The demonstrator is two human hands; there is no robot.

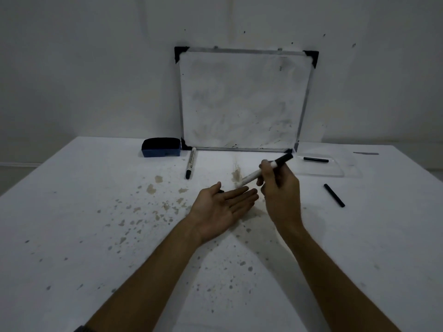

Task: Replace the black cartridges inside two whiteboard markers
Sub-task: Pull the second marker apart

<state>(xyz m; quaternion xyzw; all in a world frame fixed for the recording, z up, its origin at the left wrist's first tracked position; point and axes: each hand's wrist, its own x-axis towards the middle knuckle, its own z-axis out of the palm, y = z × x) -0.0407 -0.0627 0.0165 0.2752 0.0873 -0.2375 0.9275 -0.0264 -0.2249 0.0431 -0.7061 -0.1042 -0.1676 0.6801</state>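
My right hand (279, 188) grips a white whiteboard marker (254, 175) with a black cap end pointing up and right, its lower end tilted down toward my left palm. My left hand (221, 207) lies palm up below it, fingers spread, holding nothing; a small dark piece peeks out just behind its thumb. A second marker (191, 163) lies on the table in front of the whiteboard. One black cartridge (334, 195) lies loose on the table at the right. Another black cartridge (316, 159) rests in a clear tray (340, 172).
A small whiteboard (242, 99) leans against the wall at the table's back. A blue eraser (161, 147) sits to its left. The white table (96, 236) is speckled with brown stains.
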